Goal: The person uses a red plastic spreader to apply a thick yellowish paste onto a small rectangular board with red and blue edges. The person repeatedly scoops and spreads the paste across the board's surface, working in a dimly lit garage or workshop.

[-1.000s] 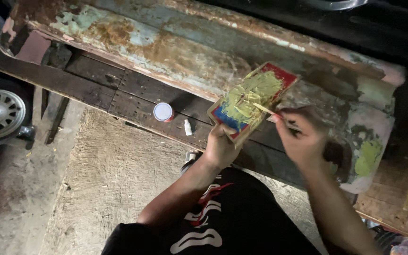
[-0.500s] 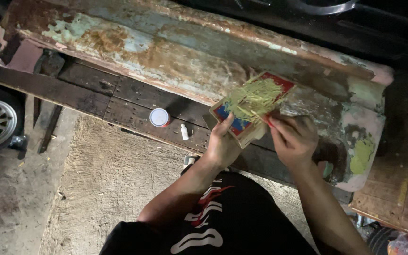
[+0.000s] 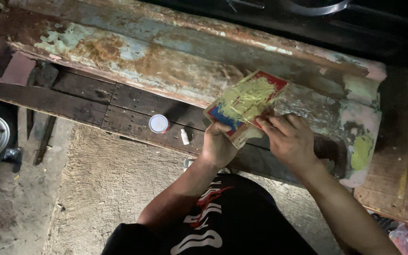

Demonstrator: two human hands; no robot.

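One flat red-and-blue rectangular board [image 3: 245, 103] smeared with yellow-green putty, gripped at its lower edge by left hand [image 3: 219, 146]; right hand [image 3: 289, 139] fingers [image 3: 272, 123] pressed together on it, above rusted metal panel [image 3: 166, 61]. Small white-capped jar [image 3: 158, 123] stood apart on dark planks.

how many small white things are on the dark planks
2: a round white cap left of the left hand, and a tiny white tube lying between them. More may hide under the hands.

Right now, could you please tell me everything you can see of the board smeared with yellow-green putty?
The board is a flat rectangle, red and blue at its edges, its face mostly covered with yellow-green putty. It is tilted above the rusty panel. The left hand grips its lower corner; the right hand touches its lower right edge.
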